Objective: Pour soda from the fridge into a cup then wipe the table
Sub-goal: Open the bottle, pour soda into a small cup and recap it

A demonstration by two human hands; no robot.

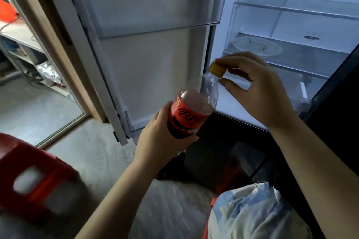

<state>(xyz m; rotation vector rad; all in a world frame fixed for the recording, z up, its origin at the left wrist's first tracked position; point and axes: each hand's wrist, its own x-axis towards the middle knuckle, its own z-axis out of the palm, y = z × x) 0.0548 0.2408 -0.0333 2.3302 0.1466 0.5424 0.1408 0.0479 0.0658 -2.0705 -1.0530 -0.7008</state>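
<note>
Fridge (291, 25) stood open, lit inside, its glass shelves mostly bare. Fridge door (147, 64) was swung wide to the left, and its clear door shelf (161, 13) held nothing visible. Concrete floor (108, 157) ran below, with open room between the door's lower edge and the dark lower front of the fridge. Red stool (33, 170) sat on the floor at lower left, blurred and well apart from both arms. A blue-and-white cloth bundle (252, 213) lay at lower right, under the right forearm.

Left grip (161, 134) was wrapped round the lower body of the soda bottle (194, 106), fingers curled over the red label, thumb on the near side. Right grip (258, 87) was narrow: forefinger tip on the yellow cap (216, 68), thumb close beneath beside the neck, other fingers loosely curled. Whether the thumb touched the cap could not be told.

Bottle was held in the air, tilted, cap end up and to the right, in front of the gap between the door and the lit compartment. It was clear of every shelf. The upper part looked clear, with dark liquid low down by the label. The cap sat on the neck.

A pale plate (256, 45) rested on a middle shelf, behind and above the right grip.
</note>
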